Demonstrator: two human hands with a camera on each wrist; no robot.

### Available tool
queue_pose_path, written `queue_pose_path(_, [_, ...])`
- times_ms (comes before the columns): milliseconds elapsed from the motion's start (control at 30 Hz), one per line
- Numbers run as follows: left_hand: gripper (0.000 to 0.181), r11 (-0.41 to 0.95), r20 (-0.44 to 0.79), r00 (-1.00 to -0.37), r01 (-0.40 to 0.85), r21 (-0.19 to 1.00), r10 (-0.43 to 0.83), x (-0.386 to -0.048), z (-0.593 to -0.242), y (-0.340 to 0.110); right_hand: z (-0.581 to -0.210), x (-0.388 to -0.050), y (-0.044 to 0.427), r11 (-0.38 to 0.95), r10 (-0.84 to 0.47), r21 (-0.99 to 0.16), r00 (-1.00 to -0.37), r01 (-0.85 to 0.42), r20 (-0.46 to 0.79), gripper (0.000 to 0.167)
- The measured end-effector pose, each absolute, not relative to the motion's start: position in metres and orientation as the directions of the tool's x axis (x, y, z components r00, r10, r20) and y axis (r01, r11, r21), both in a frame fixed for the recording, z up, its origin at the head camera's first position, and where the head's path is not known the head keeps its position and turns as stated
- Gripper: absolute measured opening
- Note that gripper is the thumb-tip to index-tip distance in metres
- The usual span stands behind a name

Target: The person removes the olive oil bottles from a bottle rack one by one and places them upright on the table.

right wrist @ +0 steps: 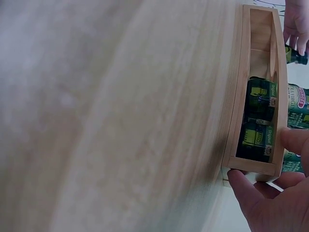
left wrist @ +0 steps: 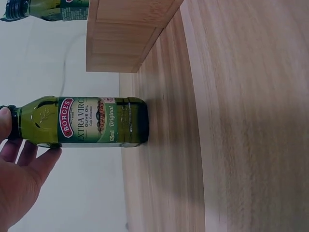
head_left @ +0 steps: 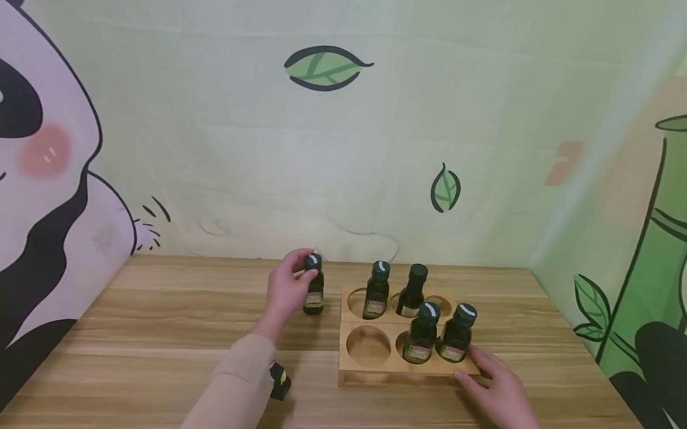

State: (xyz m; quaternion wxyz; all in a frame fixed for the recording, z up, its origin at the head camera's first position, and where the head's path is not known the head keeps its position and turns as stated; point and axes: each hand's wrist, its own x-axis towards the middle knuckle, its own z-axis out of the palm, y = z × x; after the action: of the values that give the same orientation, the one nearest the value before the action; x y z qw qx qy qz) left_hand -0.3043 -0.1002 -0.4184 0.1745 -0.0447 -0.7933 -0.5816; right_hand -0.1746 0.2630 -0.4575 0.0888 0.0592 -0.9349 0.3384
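Note:
My left hand [head_left: 287, 285] grips a small green olive oil bottle [left wrist: 91, 121] by its dark cap and neck. The bottle is upright, left of a two-tier wooden bottle rack [head_left: 365, 372]; whether its base touches the table cannot be told. My right hand [head_left: 499, 391] holds the rack's front right corner, with thumb and fingers around the end. Two bottles stand in the rack's back row, a left one [head_left: 377, 293] and a middle one [head_left: 413, 294]. In the front row are a middle bottle [head_left: 421, 336] and a right bottle [head_left: 457, 334]. The front left hole [head_left: 368, 345] is empty.
A small black object with a yellow mark [head_left: 280, 381] lies on the wooden table [head_left: 160, 334], partly behind my left sleeve. Behind the table hangs a printed backdrop [head_left: 237, 139] with leaves and pandas. A thin cord [head_left: 371, 233] shows against it.

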Motion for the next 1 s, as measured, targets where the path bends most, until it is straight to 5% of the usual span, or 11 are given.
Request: queue_pose_path(1000, [0.047,0.264,0.344,-0.933,0.307,0.914,-0.107,-0.3082,-0.423,-0.1041,-0.4565,-0.173,0.2621,0.759,-0.056,-0.623,-0.972,-0.19,0.228,0.058])
